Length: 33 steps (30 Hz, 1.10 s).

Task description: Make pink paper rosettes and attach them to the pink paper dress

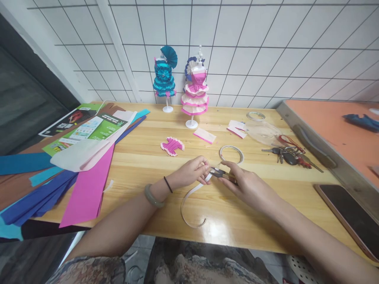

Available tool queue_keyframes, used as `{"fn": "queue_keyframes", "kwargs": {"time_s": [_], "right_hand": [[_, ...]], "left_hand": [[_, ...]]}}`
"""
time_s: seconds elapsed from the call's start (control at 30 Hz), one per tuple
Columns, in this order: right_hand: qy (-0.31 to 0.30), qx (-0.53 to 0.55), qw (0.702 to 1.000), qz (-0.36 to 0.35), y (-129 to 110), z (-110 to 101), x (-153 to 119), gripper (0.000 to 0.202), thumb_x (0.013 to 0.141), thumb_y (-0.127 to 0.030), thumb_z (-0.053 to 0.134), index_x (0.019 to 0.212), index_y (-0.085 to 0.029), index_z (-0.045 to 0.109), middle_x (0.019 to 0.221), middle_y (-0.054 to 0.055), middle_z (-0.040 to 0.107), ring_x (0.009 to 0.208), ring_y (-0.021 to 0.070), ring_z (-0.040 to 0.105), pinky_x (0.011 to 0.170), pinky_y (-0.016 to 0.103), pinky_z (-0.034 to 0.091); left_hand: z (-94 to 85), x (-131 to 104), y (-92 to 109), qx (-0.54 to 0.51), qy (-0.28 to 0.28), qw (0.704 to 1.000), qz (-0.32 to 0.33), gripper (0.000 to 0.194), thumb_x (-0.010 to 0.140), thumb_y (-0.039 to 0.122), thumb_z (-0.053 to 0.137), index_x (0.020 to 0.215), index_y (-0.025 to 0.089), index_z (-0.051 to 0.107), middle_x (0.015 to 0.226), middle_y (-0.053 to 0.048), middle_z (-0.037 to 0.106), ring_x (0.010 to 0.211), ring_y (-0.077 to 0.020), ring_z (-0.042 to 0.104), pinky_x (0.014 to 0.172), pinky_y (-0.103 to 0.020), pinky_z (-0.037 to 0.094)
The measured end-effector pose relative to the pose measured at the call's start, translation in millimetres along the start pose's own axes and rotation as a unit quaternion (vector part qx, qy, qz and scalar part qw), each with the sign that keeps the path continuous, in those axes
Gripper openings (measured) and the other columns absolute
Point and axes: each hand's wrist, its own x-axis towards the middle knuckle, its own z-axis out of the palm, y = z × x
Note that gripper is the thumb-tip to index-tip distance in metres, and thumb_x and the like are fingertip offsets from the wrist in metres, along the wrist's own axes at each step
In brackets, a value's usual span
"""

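Note:
Fingers pinched, my left hand (pixel 194 170) grips a narrow white strip (pixel 189 194) whose curled tail lies on the table toward me. My right hand (pixel 244 179) is closed around small thread snips (pixel 220 172), their dark blades pointing left at the strip beside my left fingertips. I cannot tell whether the blades touch the strip. A roll of tape (pixel 231 154) lies just beyond my right hand. Farther left is a small pleated pink paper piece with white edges (pixel 172 146). Pink-and-white folded pieces (pixel 205 135) lie behind my hands.
Two mini dress stands, one teal (pixel 164 77) and one pink-and-white (pixel 195 92), stand by the tiled wall. Coloured paper sheets (pixel 89 189) are heaped at left. Keys (pixel 288 155), another tape roll (pixel 256 116) and a phone (pixel 349 217) lie at right, near a raised orange surface (pixel 334 130).

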Motion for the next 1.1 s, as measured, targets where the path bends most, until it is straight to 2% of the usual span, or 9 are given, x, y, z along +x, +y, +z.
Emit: {"fn": "queue_keyframes", "kwargs": {"time_s": [0.17,0.4,0.57,0.67,0.8,0.87,0.93,1.03,1.1], "right_hand": [[0.009,0.065,0.998,0.007,5.7,0.7,-6.8,0.042,0.087,-0.039,0.039,0.123,-0.017,0.039,0.078,0.007,0.067,0.069,0.0208,0.064,0.061,0.031,0.047],[0.058,0.075,0.995,0.026,12.9,-0.5,-12.3,0.037,0.087,-0.038,0.038,0.116,-0.017,0.046,0.078,0.007,0.066,0.068,0.0186,0.062,0.061,0.028,0.047],[0.028,0.014,0.997,0.071,35.6,-4.5,-23.9,0.032,0.087,-0.039,0.037,0.108,-0.02,0.051,0.085,0.007,0.069,0.074,0.021,0.065,0.062,0.03,0.048],[0.022,-0.058,0.994,0.089,56.0,0.7,-34.9,0.03,0.087,-0.036,0.036,0.105,-0.02,0.055,0.087,0.008,0.069,0.074,0.0231,0.066,0.061,0.032,0.049],[0.034,-0.109,0.992,0.051,70.4,6.2,-42.2,0.031,0.088,-0.034,0.034,0.1,-0.02,0.059,0.086,0.009,0.066,0.072,0.0221,0.064,0.06,0.032,0.048],[0.063,-0.137,0.988,0.026,67.8,4.7,-38.9,0.032,0.089,-0.034,0.035,0.098,-0.021,0.063,0.093,0.011,0.063,0.078,0.0235,0.062,0.067,0.035,0.048],[0.096,-0.138,0.986,-0.003,58.7,0.8,-31.0,0.032,0.089,-0.035,0.036,0.099,-0.021,0.064,0.102,0.013,0.059,0.089,0.0261,0.06,0.075,0.039,0.047],[0.104,-0.053,0.991,-0.059,36.5,-6.1,-13.6,0.031,0.089,-0.033,0.039,0.106,-0.019,0.061,0.109,0.013,0.057,0.098,0.0252,0.056,0.084,0.04,0.045],[0.109,0.032,0.99,-0.083,19.8,-9.6,-0.2,0.028,0.088,-0.032,0.041,0.104,-0.019,0.06,0.106,0.011,0.059,0.097,0.0221,0.057,0.083,0.037,0.046]], "left_hand": [[0.6,0.6,1.0,-0.01,0.006,1.0,-0.009,0.025,0.083,0.041,0.046,0.087,0.017,0.04,0.07,0.001,0.054,0.062,-0.0121,0.064,0.058,-0.026,0.053],[0.1,0.7,1.8,-0.006,0.004,1.0,-0.017,0.025,0.083,0.041,0.046,0.088,0.017,0.039,0.068,0.0,0.057,0.064,-0.0139,0.065,0.057,-0.026,0.052],[-4.3,-1.4,3.0,-0.003,0.012,1.0,-0.023,0.028,0.081,0.044,0.047,0.089,0.019,0.038,0.075,-0.003,0.059,0.063,-0.0134,0.064,0.047,-0.02,0.049],[-10.5,-2.5,4.0,0.031,0.044,0.999,-0.008,0.027,0.081,0.044,0.048,0.088,0.018,0.041,0.083,-0.004,0.058,0.064,-0.0108,0.061,0.046,-0.017,0.047],[-20.8,-1.5,8.0,0.087,0.122,0.987,0.049,0.024,0.079,0.04,0.051,0.084,0.016,0.049,0.076,-0.001,0.053,0.067,-0.0092,0.055,0.05,-0.018,0.048],[-24.3,-0.8,11.9,0.079,0.154,0.982,0.073,0.023,0.077,0.037,0.055,0.082,0.015,0.052,0.076,0.0,0.051,0.068,-0.0084,0.053,0.055,-0.019,0.049],[-25.5,-0.7,16.1,0.047,0.162,0.982,0.083,0.022,0.076,0.035,0.057,0.082,0.014,0.054,0.079,-0.001,0.053,0.066,-0.007,0.052,0.059,-0.02,0.048],[-24.2,-1.5,19.5,-0.005,0.139,0.988,0.068,0.024,0.076,0.034,0.058,0.084,0.012,0.056,0.078,-0.002,0.057,0.061,-0.0063,0.053,0.06,-0.021,0.046],[-22.6,-2.1,19.0,-0.02,0.122,0.991,0.06,0.026,0.076,0.036,0.058,0.085,0.011,0.057,0.079,-0.004,0.059,0.061,-0.0074,0.055,0.06,-0.023,0.045]]}}
